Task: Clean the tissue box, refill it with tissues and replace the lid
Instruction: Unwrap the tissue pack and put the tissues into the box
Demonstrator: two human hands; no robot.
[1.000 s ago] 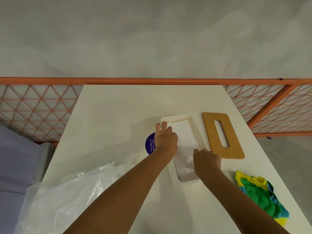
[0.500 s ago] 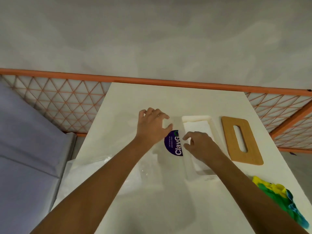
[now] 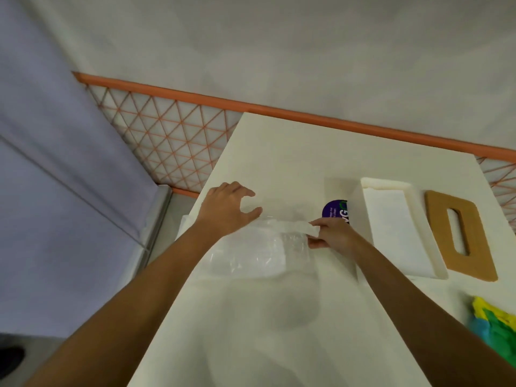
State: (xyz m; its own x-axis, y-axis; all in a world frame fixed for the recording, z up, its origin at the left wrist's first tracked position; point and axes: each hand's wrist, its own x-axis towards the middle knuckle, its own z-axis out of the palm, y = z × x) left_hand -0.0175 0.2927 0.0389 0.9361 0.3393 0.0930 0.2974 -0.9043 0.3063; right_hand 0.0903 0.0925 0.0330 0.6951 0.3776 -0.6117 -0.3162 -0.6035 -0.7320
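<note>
My right grip [image 3: 332, 237] is narrow, thumb and fingertips pinched on a strip of the clear plastic wrapper [image 3: 259, 252] at its right end. My left grip [image 3: 223, 212] arches over the wrapper's left end with the fingers bent and the thumb lying along its upper edge (whether those fingers actually close on the film I cannot tell). Between my two grips there is one wrapper, thin, glossy and crinkled, lying mostly flat on the desk [image 3: 279, 344] with its left part hanging past the desk edge. One purple label [image 3: 333, 212], rounded and printed in white and green, shows just beyond my right knuckles.

Outward to the right stands the one tissue box [image 3: 388, 183], close beside my right forearm. It is a white, open-topped rectangle with rounded corners and a thick smooth rim, and a flat white stack of tissues [image 3: 396, 227] lies inside it. Just beside the box on its right lies the one lid [image 3: 472, 265], off the box and flat on the desk. It is a wooden board, light brown, with rounded corners and a single long slot through its middle. Nearer me at the desk's right edge sits one crumpled cloth [image 3: 494, 322] in yellow, green and blue, soft and fuzzy. The desk itself is matte cream. Behind it runs an orange fence [image 3: 167, 129] of triangular lattice.
</note>
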